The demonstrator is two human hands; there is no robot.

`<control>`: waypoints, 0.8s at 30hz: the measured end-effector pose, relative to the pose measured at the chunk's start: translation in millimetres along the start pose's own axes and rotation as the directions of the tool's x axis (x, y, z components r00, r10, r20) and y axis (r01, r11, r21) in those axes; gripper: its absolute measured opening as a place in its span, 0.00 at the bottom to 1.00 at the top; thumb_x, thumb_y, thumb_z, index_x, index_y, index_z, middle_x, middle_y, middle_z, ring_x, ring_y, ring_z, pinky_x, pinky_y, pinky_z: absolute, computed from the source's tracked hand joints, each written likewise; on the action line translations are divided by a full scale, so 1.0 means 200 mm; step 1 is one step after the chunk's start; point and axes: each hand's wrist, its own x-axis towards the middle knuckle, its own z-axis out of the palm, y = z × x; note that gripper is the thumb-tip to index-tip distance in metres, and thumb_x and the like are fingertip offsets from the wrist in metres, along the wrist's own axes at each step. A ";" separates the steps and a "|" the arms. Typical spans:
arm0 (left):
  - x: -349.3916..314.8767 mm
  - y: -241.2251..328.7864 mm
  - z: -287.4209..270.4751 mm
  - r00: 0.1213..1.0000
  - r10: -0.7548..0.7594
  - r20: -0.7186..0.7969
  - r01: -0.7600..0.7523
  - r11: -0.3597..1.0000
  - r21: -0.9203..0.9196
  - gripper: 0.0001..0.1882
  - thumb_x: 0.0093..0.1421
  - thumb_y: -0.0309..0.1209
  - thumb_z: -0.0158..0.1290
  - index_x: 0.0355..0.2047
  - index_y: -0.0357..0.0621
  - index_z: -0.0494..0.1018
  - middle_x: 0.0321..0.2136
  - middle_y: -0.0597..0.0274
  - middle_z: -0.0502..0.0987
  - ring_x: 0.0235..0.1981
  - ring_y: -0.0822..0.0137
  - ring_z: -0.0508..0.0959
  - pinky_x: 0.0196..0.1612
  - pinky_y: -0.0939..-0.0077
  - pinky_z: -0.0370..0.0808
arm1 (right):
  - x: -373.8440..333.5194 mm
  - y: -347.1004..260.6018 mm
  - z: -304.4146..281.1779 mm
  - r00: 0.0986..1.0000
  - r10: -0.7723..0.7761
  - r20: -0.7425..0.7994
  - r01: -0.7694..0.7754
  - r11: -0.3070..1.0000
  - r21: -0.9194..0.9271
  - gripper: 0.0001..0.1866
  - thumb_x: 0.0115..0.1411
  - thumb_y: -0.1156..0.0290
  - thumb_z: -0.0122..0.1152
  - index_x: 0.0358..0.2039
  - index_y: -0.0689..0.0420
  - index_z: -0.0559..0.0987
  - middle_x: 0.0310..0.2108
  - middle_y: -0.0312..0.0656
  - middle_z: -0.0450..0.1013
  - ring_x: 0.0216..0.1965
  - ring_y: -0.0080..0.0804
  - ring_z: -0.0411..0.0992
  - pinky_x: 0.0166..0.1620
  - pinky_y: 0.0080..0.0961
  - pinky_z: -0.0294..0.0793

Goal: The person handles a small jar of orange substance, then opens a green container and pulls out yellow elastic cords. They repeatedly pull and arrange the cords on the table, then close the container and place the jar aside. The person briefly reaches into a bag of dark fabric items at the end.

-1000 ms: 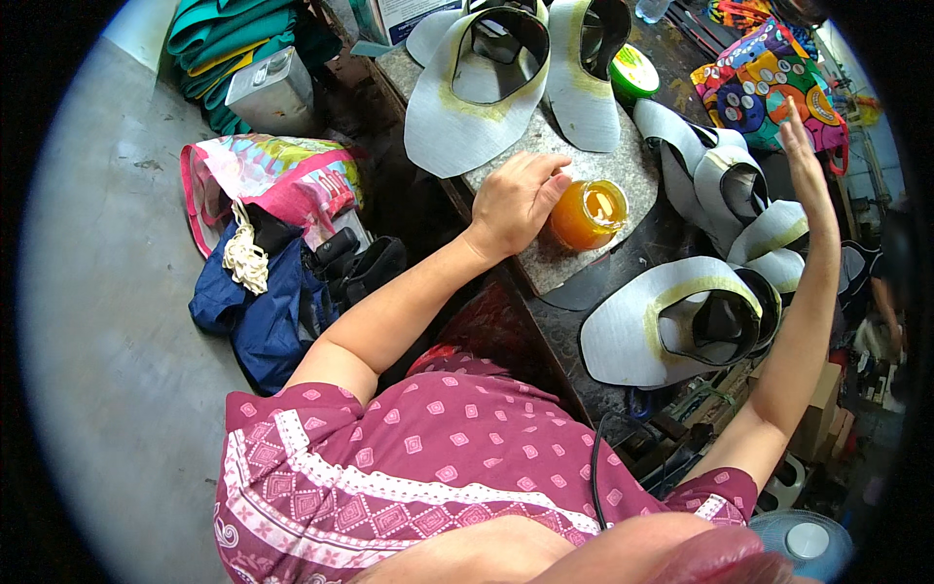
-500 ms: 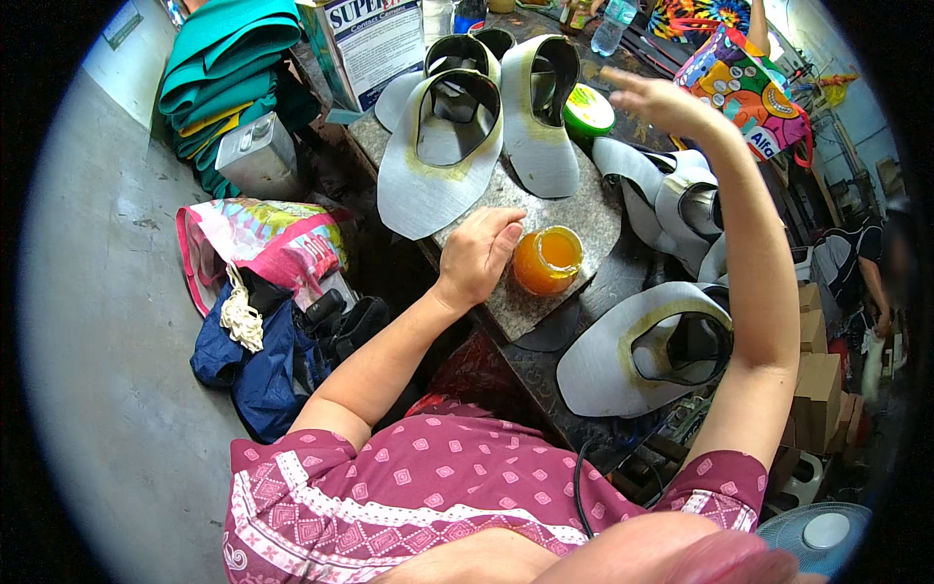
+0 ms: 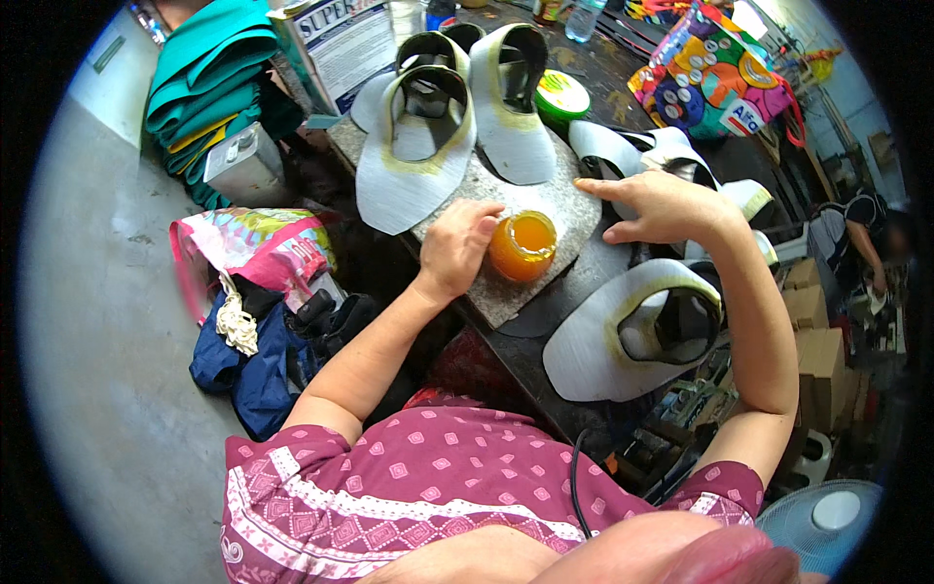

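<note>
Since half a second ago the right hand [image 3: 654, 206] has drawn back from the far end of the bench and now rests, fingers loosely spread and holding nothing, just right of the stone slab [image 3: 564, 209]. Its forefinger points left toward the grey shoe upper [image 3: 516, 127] lying on that slab. The left hand [image 3: 455, 248] has stayed put, fingers curled around the side of the orange glue jar [image 3: 522, 245], which stands upright and open on the near part of the slab.

Judging by the yellowish edges, several uppers already carry glue: two on the slab beyond the jar, and one [image 3: 623, 336] near of the slab on the dark bench. More pieces [image 3: 671, 156] wait to the right of the slab. The upper nearest the forefinger lies with its long axis running away from the person, its broad end toward the jar.
</note>
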 end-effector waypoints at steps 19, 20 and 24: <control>0.02 0.03 -0.06 0.959 0.197 0.203 -0.211 0.976 0.053 0.44 0.57 0.68 0.52 0.54 0.37 0.73 0.44 0.48 0.79 0.45 0.47 0.78 0.49 0.58 0.74 | -0.40 -0.14 0.22 0.853 0.153 -0.500 -0.052 0.977 0.209 0.34 0.62 0.71 0.63 0.69 0.55 0.65 0.66 0.47 0.65 0.67 0.46 0.63 0.68 0.35 0.61; 0.01 0.04 -0.06 0.952 0.191 0.239 -0.227 0.965 0.132 0.46 0.51 0.65 0.59 0.56 0.38 0.71 0.44 0.49 0.79 0.46 0.48 0.77 0.50 0.58 0.73 | -0.38 -0.18 0.26 0.798 0.135 -0.587 0.052 0.956 0.290 0.35 0.62 0.73 0.62 0.70 0.55 0.63 0.67 0.48 0.65 0.68 0.44 0.62 0.68 0.36 0.60; 0.00 0.07 0.00 0.960 0.066 0.271 -0.150 0.940 0.306 0.53 0.39 0.55 0.72 0.62 0.44 0.66 0.42 0.52 0.77 0.44 0.49 0.76 0.51 0.56 0.72 | -0.27 -0.35 0.44 0.690 0.305 -0.657 0.388 0.610 0.691 0.42 0.66 0.66 0.55 0.76 0.51 0.48 0.71 0.50 0.57 0.71 0.42 0.56 0.69 0.42 0.55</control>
